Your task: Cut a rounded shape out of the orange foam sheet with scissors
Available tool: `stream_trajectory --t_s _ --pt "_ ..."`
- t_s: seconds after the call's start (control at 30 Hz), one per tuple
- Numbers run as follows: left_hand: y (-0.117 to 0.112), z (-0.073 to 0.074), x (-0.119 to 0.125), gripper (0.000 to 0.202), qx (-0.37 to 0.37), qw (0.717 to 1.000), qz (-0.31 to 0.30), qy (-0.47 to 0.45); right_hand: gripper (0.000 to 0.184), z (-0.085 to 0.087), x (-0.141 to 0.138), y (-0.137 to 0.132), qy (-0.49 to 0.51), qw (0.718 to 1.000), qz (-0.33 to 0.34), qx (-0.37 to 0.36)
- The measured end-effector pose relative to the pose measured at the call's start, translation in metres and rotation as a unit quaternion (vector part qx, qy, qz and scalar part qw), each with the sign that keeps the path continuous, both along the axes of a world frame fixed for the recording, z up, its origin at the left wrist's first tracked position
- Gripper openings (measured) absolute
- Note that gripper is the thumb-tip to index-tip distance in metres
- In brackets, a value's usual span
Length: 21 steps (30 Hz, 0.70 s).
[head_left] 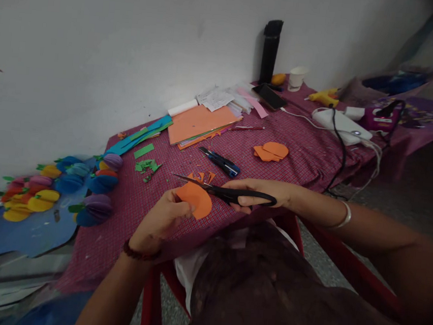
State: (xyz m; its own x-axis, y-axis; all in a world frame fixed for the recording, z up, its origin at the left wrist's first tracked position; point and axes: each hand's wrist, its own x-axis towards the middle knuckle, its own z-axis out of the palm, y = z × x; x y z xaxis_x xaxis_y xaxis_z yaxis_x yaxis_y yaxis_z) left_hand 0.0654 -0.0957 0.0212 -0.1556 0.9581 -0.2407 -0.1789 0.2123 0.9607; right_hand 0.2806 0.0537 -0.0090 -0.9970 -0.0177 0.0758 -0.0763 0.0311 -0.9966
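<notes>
Well beyond the scissors stands an upright cup.

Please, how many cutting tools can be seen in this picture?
2: the scissors in the right hand, and the cutter lying on the cloth, just beyond the scissors. Others might be hidden under the papers.

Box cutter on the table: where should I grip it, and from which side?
Probably by its thick handle, from the right: the box cutter lies flat, its narrow blade end pointing to the far left, with scissors held on its near side.
</notes>
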Motion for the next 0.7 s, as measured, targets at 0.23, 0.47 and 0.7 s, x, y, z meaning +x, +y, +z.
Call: stream_trajectory --t_s 0.23,0.47,0.7 --pt "0.0004 -0.0009 0.0030 0.008 0.013 1.000 0.016 -0.024 0.062 0.0003 0.0013 -0.0004 -0.014 1.000 -0.007 0.008" --pt "0.0025 -0.0012 0.0043 0.006 0.022 0.999 0.014 -0.027 0.061 -0.0011 0.0015 -0.0025 0.001 1.000 -0.025 0.003" --pt "0.0017 -0.0064 -0.0008 0.008 0.017 1.000 0.019 -0.009 0.066 -0.0056 0.0022 -0.0025 -0.016 0.998 -0.045 -0.029"
